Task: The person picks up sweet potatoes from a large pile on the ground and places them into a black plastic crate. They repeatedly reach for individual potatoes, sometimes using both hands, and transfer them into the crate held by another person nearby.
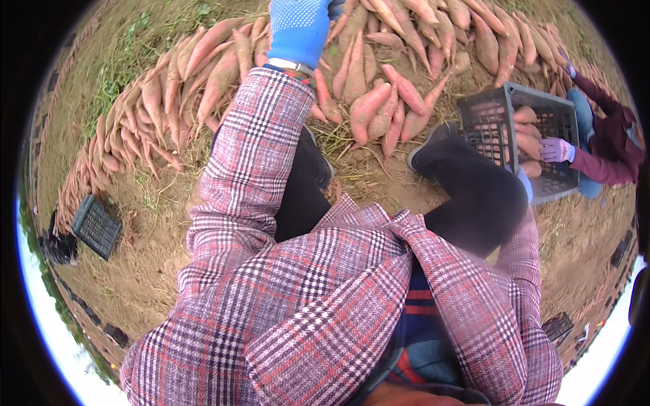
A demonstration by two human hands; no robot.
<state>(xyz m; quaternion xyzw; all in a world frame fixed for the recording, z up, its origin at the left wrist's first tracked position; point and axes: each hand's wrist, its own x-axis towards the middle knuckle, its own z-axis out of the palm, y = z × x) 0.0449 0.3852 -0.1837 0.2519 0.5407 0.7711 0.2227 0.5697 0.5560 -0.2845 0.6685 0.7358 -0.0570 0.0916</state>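
Observation:
My left hand [299, 31], in a blue knit glove with white dots, reaches forward over a long heap of sweet potatoes [218, 83]. Its fingers run up to the picture's top edge, so I cannot tell whether they hold anything. Of my right hand [525, 183] only a strip of blue glove shows, low at the near side of a black plastic crate [546, 195]. The crate and my knee hide its fingers. Inside that crate, which is tilted, lie several sweet potatoes [528, 137]. A small cluster of sweet potatoes [373, 111] rests on the soil between my feet.
At the right, a co-worker [612, 144] in a maroon top has a purple-gloved hand [556, 150] in the crate. Another black crate [96, 227] stands at the left beside a person in dark clothing [60, 246]. Dry vines [350, 167] cover parts of the ground.

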